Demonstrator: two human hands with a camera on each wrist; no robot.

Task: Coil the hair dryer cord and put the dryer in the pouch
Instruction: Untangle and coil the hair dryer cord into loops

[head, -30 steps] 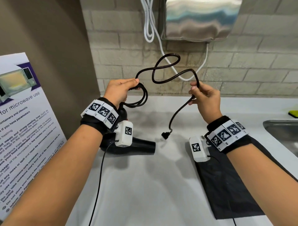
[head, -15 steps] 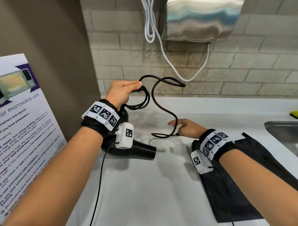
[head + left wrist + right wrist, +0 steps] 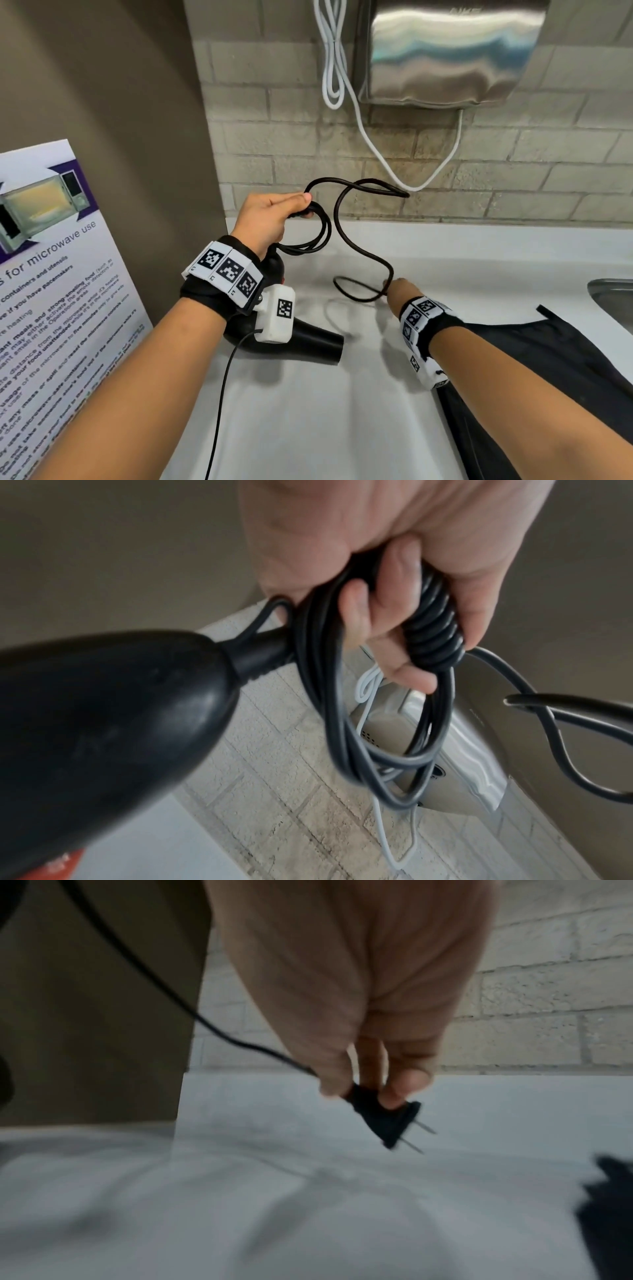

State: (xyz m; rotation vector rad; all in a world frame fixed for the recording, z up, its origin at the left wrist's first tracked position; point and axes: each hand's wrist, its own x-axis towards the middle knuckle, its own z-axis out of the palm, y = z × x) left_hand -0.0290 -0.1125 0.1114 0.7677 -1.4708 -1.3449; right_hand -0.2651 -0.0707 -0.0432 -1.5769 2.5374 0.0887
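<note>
The black hair dryer (image 3: 308, 342) hangs just above the white counter (image 3: 308, 428), its handle (image 3: 103, 710) under my left wrist. My left hand (image 3: 270, 219) grips several coiled loops of the black cord (image 3: 322, 233), seen wound through the fingers (image 3: 421, 631) in the left wrist view. The loose cord (image 3: 363, 250) snakes from there down to my right hand (image 3: 399, 291), low over the counter. The right wrist view shows that hand (image 3: 369, 1085) pinching the two-pin plug (image 3: 387, 1121). A flat black pouch (image 3: 565, 377) lies on the counter beneath my right forearm.
A steel hand dryer (image 3: 445, 51) with a white cable (image 3: 359, 113) hangs on the brick wall. A steel sink (image 3: 613, 305) lies at the right edge. A microwave-use poster (image 3: 51, 274) leans at the left beside a brown wall (image 3: 102, 102).
My right hand let go of the raised cord, dropped to the counter and took the plug. The free cord now sags in a loop. The left hand kept its coil.
</note>
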